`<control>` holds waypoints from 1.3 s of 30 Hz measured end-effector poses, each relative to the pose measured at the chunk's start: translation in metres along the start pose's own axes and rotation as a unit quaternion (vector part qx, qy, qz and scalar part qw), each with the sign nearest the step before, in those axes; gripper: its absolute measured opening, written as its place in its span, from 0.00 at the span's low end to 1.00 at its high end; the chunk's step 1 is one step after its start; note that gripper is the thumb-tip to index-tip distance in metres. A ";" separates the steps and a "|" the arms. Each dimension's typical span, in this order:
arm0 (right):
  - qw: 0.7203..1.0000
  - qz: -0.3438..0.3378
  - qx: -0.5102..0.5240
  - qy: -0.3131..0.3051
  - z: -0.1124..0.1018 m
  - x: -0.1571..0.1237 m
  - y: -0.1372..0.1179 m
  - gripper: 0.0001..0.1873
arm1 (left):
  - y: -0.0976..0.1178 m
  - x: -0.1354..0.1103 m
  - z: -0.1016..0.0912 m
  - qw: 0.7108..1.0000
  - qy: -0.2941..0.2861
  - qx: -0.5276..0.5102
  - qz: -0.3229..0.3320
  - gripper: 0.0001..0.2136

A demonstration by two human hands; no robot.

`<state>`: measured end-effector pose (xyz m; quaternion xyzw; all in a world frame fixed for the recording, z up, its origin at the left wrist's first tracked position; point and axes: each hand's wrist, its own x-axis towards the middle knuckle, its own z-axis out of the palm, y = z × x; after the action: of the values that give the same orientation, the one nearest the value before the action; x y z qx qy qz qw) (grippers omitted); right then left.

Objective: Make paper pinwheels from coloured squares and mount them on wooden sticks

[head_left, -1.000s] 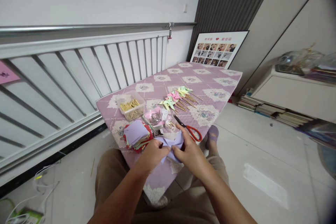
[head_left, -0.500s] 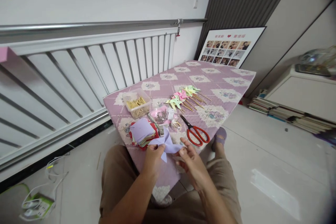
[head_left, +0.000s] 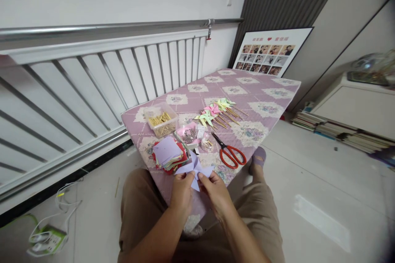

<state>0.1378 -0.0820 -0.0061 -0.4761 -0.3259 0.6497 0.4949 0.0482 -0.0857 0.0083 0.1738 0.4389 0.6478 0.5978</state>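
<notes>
A purple paper pinwheel [head_left: 195,164] is held over the near end of the table, its blades spread. My left hand [head_left: 183,187] pinches it near the centre from the left. From the other side, my right hand [head_left: 213,187] grips it with thumb and fingers. Just beyond the left hand lies a stack of coloured paper squares [head_left: 168,152], purple on top. Red-handled scissors [head_left: 230,152] rest to the right. Behind the pinwheel are a pink dish of small metal pins [head_left: 187,133] and a small round clear container [head_left: 207,144].
A clear plastic box [head_left: 162,121] holds many wooden sticks. Several finished pinwheels [head_left: 212,111] on sticks lie in a row farther back on the flowered tablecloth [head_left: 197,88]. A white radiator [head_left: 123,74] runs along the left wall. A power strip [head_left: 51,240] sits on the floor.
My right hand has moved left from the right blade's tip to the pinwheel's centre, and its fingers have closed there. The left hand keeps its hold.
</notes>
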 end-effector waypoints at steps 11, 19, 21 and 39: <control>0.993 -0.013 -0.090 -0.080 -0.010 0.003 -0.044 0.17 | 0.006 0.012 -0.021 0.963 -0.077 0.258 0.029 0.09; 0.994 -0.019 -0.081 -0.068 -0.009 0.003 -0.038 0.17 | 0.014 0.007 -0.016 0.946 -0.071 0.317 0.010 0.08; 0.994 -0.021 -0.088 -0.058 -0.010 0.003 -0.037 0.17 | 0.014 0.006 -0.016 0.946 -0.073 0.316 0.003 0.08; 0.987 -0.054 -0.135 -0.075 -0.020 0.007 -0.017 0.18 | 0.007 0.010 -0.030 0.942 -0.033 0.334 0.020 0.06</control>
<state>0.1620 -0.0709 0.0001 -0.4699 -0.4721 0.6062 0.4346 0.0194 -0.0864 -0.0058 0.3934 0.6067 0.4698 0.5064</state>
